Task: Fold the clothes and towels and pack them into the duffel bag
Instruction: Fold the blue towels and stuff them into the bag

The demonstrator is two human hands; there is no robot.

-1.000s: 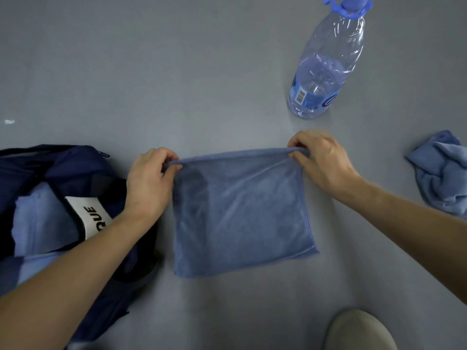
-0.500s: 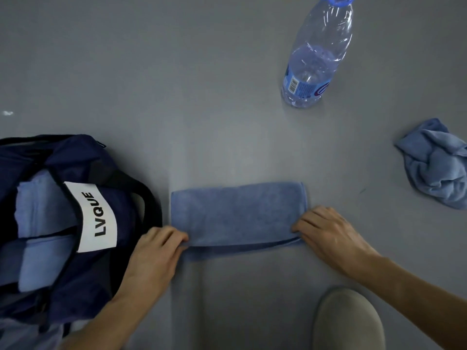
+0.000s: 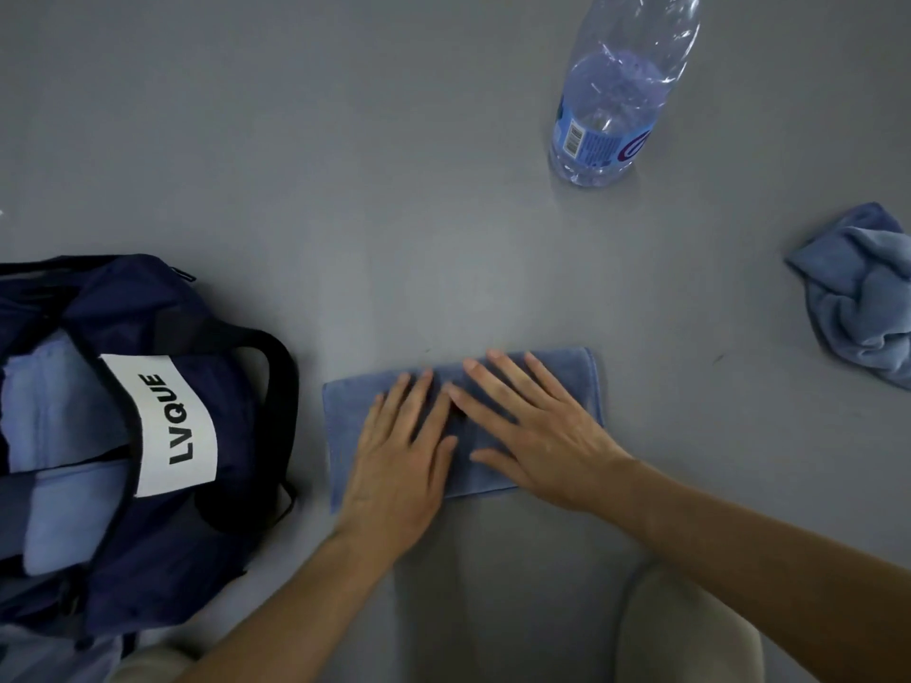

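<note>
Two hands, left hand (image 3: 399, 465) and right hand (image 3: 537, 436), are pressing palms-down on the folded towel (image 3: 567, 382), fingers straight, gripping nothing; we are judging this sets the crease. Just left of that towel the duffel bag (image 3: 148, 313) is gaping for packing; well right, a crumpled towel (image 3: 858, 298) is waiting. Grey floor (image 3: 345, 140); a water bottle (image 3: 606, 120) is standing beyond.
</note>
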